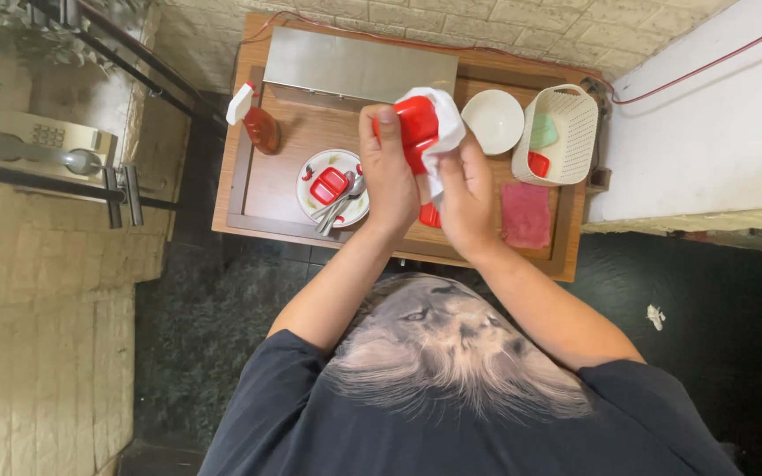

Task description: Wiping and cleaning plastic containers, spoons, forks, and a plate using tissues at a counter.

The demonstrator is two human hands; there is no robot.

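Red plastic is filling my left hand [387,172] — I am gripping a small red dish [416,130], fingers wrapped around its left side and my thumb up along its edge, holding it above the middle of the wooden tray [284,189]. My right hand [465,198] is closing on a white cloth [438,132] and pressing it against the right side and top of the dish, so the cloth is draping over the rim and hanging down between my two hands.

Below and to the left, a white plate [310,172] is sitting on the tray, carrying a small red square container [329,184] and some metal cutlery [339,204] lying slantwise across it. A spray bottle [257,123] with a white trigger head and reddish-brown liquid is lying near the tray's far left corner. Just beyond my hands an empty white bowl [496,121] is resting, and beside it a white slatted basket [575,123] is holding a green sponge [542,132] and another red piece [538,164]. A pink cloth [525,215] is lying flat on the tray in front of the basket — a bit of red is also peeking out under my hands, too hidden to tell what it is.
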